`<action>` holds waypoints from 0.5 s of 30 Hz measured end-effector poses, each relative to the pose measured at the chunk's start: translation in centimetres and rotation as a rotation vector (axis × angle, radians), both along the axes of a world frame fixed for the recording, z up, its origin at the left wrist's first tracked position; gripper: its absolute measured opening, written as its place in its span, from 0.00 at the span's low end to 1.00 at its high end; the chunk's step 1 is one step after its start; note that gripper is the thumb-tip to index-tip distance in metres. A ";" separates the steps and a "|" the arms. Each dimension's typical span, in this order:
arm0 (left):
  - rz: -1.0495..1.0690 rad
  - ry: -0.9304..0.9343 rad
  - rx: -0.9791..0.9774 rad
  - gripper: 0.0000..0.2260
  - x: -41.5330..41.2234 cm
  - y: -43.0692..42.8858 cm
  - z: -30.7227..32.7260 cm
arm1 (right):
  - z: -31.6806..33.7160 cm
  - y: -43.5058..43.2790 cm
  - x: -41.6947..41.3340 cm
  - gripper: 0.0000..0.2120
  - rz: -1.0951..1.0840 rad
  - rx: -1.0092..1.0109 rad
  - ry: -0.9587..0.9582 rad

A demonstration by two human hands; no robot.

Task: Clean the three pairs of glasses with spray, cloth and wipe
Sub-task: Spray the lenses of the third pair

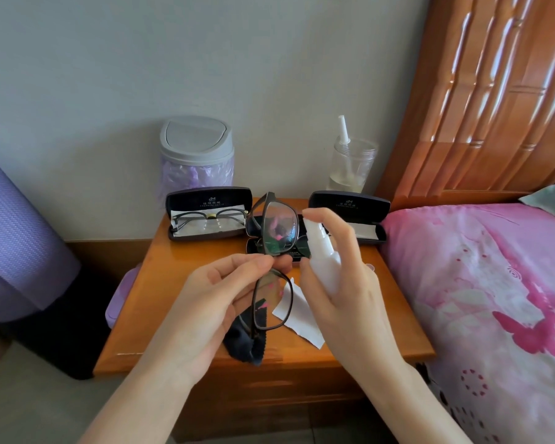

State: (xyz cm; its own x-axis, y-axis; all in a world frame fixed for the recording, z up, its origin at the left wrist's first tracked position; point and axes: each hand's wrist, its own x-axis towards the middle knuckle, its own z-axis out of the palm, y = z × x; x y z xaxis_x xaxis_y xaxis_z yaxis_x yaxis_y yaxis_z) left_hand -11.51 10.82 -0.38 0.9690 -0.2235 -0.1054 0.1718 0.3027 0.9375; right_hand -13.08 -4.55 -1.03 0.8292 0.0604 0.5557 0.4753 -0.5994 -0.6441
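My left hand pinches a pair of dark-framed glasses at the bridge and holds them on end above the nightstand. My right hand grips a small white spray bottle, with the forefinger on its top and the nozzle close to the upper lens. Below the glasses lie a dark cloth and a white wipe. A second pair of glasses rests in an open black case at the back left. Another open case stands at the back right, partly behind my right hand.
The wooden nightstand stands against the wall. A small grey lidded bin and a clear jar with a white tube sit at the back. A bed with a pink cover borders the right; a purple rolled mat is left.
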 end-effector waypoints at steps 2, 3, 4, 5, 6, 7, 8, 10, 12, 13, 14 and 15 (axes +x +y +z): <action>0.000 -0.003 -0.007 0.12 0.0 0.1 0.0 | 0.0 0.1 -0.2 0.28 -0.003 -0.018 -0.015; 0.002 -0.004 -0.015 0.12 0.0 0.1 0.0 | 0.0 0.2 -0.3 0.28 -0.002 -0.018 -0.019; 0.008 -0.004 -0.028 0.12 0.0 0.1 0.0 | 0.1 0.2 -0.4 0.28 0.006 -0.010 -0.015; 0.018 -0.006 -0.050 0.12 0.0 0.1 0.1 | 0.1 0.1 -0.5 0.28 0.021 -0.001 -0.004; 0.032 -0.009 -0.079 0.12 0.0 0.1 0.1 | 0.1 0.1 -0.6 0.29 0.044 0.005 0.009; 0.049 -0.012 -0.111 0.12 0.1 0.1 0.1 | 0.1 0.0 -0.9 0.29 0.070 0.002 0.022; 0.068 -0.010 -0.143 0.12 0.2 0.2 0.1 | 0.0 0.0 -1.2 0.29 0.093 -0.014 0.030; 0.107 0.006 -0.205 0.13 0.4 0.4 0.1 | -0.1 0.1 -1.7 0.29 0.119 -0.059 0.037; 0.134 0.008 -0.238 0.13 0.5 0.6 0.1 | -0.2 0.3 -1.9 0.28 0.131 -0.094 0.053; 0.141 0.001 -0.241 0.14 0.5 0.6 0.1 | -0.3 0.3 -2.0 0.28 0.131 -0.112 0.061; 0.146 -0.007 -0.239 0.15 0.5 0.6 0.1 | -0.3 0.4 -2.0 0.27 0.127 -0.130 0.068; 0.152 -0.014 -0.236 0.15 0.5 0.5 0.1 | -0.4 0.4 -2.0 0.27 0.121 -0.146 0.075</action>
State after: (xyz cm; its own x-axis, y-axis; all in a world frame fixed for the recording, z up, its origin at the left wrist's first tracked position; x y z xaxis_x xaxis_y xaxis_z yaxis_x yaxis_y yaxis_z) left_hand -11.00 11.33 -0.28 0.9942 -0.0926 -0.0542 0.0955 0.5342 0.8399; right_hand -15.07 -4.11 -1.40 0.8498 0.2374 0.4706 0.5033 -0.6309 -0.5906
